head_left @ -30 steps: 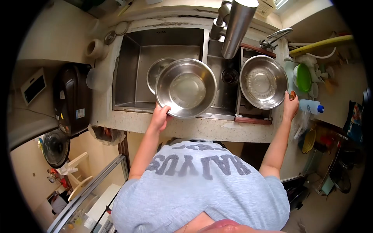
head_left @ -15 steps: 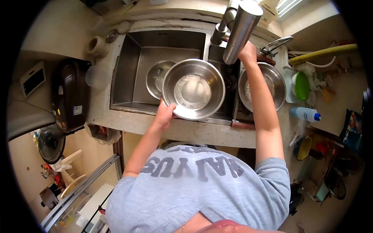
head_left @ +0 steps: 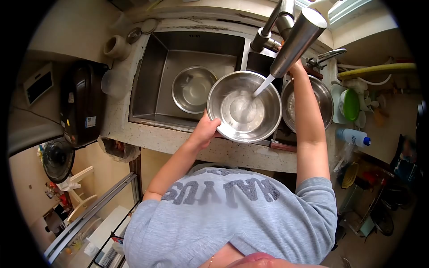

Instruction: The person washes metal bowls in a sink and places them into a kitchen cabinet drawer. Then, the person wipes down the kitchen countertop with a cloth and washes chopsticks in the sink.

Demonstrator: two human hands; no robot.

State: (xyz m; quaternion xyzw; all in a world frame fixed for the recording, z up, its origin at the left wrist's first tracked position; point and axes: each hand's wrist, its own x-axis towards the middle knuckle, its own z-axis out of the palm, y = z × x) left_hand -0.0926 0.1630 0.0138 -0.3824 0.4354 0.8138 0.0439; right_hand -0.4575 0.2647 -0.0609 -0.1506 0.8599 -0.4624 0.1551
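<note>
My left hand point(head_left: 206, 130) grips the near left rim of a shiny metal bowl point(head_left: 243, 127), thumb over the edge. A stream of water point(head_left: 262, 86) runs from the faucet point(head_left: 298, 42) into this bowl, and the water inside is stirred up. My right hand point(head_left: 296, 67) reaches up behind the faucet spout, by its base; its fingers are mostly hidden. Left of the held bowl, a second metal bowl point(head_left: 193, 107) with clear liquid sits in the large sink basin point(head_left: 178, 58). Partly under my right forearm is another metal bowl point(head_left: 326, 105).
A smaller curved tap point(head_left: 330, 54) stands at the right. Beyond it are a green bowl point(head_left: 351, 105) and a blue-capped bottle point(head_left: 353, 136). A dark appliance point(head_left: 84, 107) and a clear plastic container point(head_left: 114, 84) stand left of the sink. The stone counter edge point(head_left: 167, 139) runs in front.
Water now flows from the faucet, where none ran before. The held bowl has moved right, beneath the spout, uncovering more of the bowl in the basin. My right hand remains by the faucet.
</note>
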